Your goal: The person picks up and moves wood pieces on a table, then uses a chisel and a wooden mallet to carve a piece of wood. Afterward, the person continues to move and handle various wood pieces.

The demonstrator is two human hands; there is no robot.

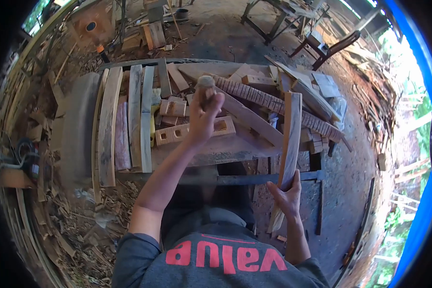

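Observation:
My left hand (204,113) is raised over the workbench, its fingers closed around a short wooden piece (206,81) with a rounded, greyish end; the rest of that piece is hidden by the fingers. Near the bench's front right, my right hand (288,196) grips a long wooden plank (291,129) by its lower part. The plank points away from me, its far end over the bench. Just below my left hand lies a wood block with rectangular holes (173,134). Behind the plank runs a long bar with close-set grooves (254,96).
Several boards (111,125) lie side by side on the bench's left. Small wood blocks (173,106) sit mid-bench, and a clear plastic bag (339,108) is at its right end. Scraps and shavings (96,230) cover the floor at left. A wooden chair (324,48) stands back right.

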